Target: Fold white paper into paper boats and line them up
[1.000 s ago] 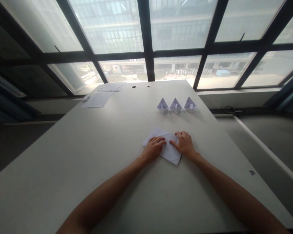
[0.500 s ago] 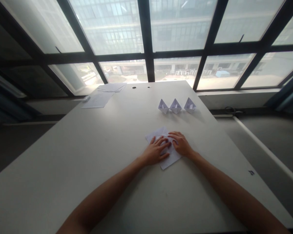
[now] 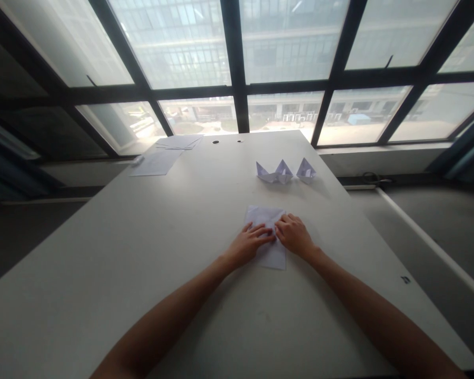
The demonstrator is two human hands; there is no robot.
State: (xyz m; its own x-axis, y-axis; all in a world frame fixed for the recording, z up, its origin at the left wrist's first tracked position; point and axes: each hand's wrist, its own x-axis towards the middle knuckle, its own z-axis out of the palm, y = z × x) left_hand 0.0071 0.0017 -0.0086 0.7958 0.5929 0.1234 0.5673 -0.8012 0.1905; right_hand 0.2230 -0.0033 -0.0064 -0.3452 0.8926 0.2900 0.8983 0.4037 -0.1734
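The fingers of the left hand (image 3: 245, 246) are lying slightly spread on the paper (image 3: 275, 257), their tips pointing toward the other hand. The fingers of the right hand (image 3: 294, 234) are curling in at the paper's right side, bunching close together; whether they are pinching its edge or only pressing on it, I cannot tell. The two hands are almost meeting over the middle of the paper, which is lying flat on the table (image 3: 150, 252) with its far part and its near edge showing. Both bare arms are reaching in from the near side.

Beyond the hands, three folded boats are standing in a row: the left boat (image 3: 265, 176) is sitting right up against the middle boat (image 3: 284, 172), while the right boat (image 3: 307, 172) is standing a little apart. At the far left, several loose sheets (image 3: 156, 163) are lying partly overlapping. Two small holes (image 3: 215, 142) are showing near the table's far end. A dark mark (image 3: 405, 280) is showing near the right edge. Behind everything, a dark-framed window (image 3: 280, 47) is letting in daylight.
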